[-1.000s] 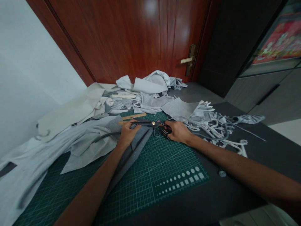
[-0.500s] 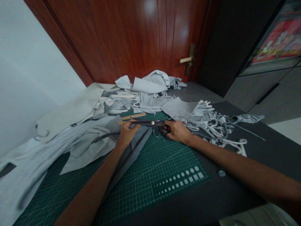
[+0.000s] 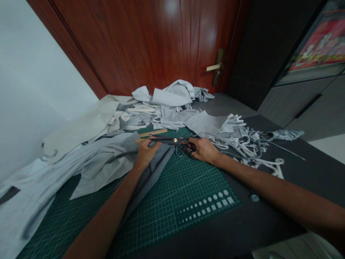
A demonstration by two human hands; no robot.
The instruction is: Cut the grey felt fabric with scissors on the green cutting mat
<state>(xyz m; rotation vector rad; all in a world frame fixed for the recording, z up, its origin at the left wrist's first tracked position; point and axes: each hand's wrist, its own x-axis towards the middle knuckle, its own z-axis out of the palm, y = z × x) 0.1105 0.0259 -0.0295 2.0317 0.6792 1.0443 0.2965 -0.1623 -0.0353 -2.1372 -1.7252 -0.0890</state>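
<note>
Black tailor's shears (image 3: 172, 141) lie across a strip of grey fabric (image 3: 151, 181), their blades pointing left. My right hand (image 3: 205, 150) grips the shears at the finger loops. My left hand (image 3: 147, 153) is curled over the fabric close to the blade tips, and its fingers seem to pinch the cloth. The blades' exact contact with the cloth is hidden by my fingers. Just behind that hand, a wooden ruler (image 3: 152, 133) lies on the green cutting mat (image 3: 185, 201).
Pale grey fabric offcuts (image 3: 161, 108) heap up behind the mat, and a tangle of cut strips (image 3: 242, 144) lies to the right. A large pale sheet of cloth (image 3: 54, 194) covers the mat's left side. A small round grey disc (image 3: 254, 197) sits on the dark table (image 3: 272, 223), with a wooden door (image 3: 134, 43) behind.
The hands and shears stay almost in place. The whole view has shifted slightly with my head.
</note>
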